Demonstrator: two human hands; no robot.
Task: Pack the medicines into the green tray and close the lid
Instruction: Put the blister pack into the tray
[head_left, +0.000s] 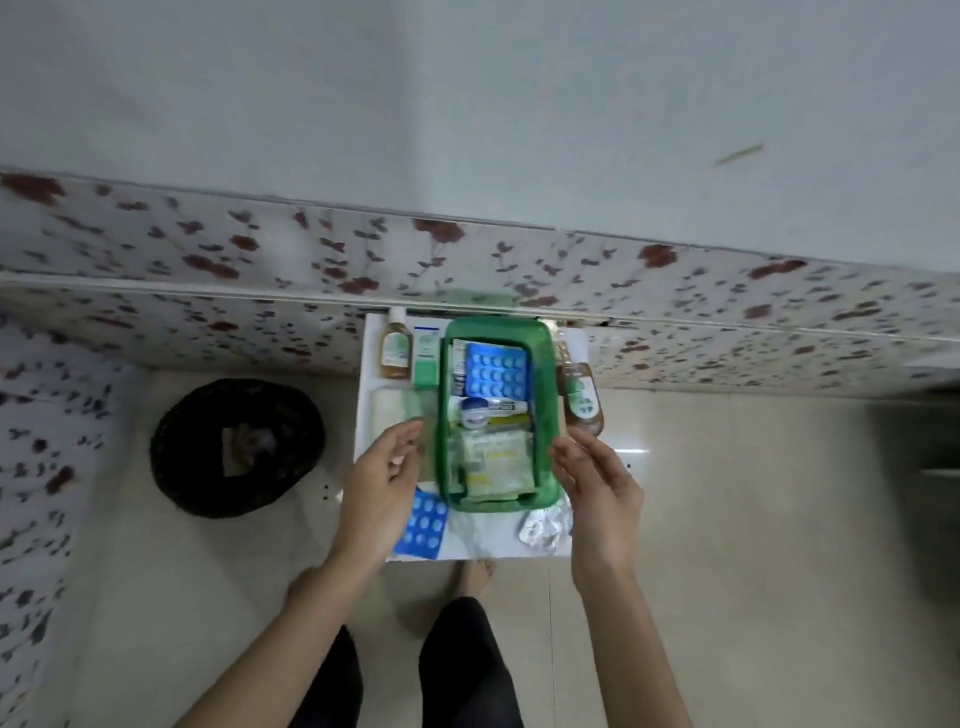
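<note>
The green tray (546, 364) stands open on a small white table (478, 540). Inside it lie a blue blister pack (496, 370), a small white jar with a blue lid (475, 411), a white tube and pale sachets (493, 457). Left of the tray stand a brown bottle (396, 349) and a green box (426, 358). A larger brown bottle (583, 397) lies at the tray's right side. A second blue blister pack (425, 525) and a silver blister strip (543, 527) lie in front. My left hand (384, 483) and my right hand (605, 488) hover on either side of the tray's near end, fingers apart, holding nothing.
A black waste basket (236, 447) sits on the tiled floor to the left of the table. A flower-patterned bed edge (208, 291) runs behind the table and down the left side. My legs and a bare foot (475, 571) are below the table's front edge.
</note>
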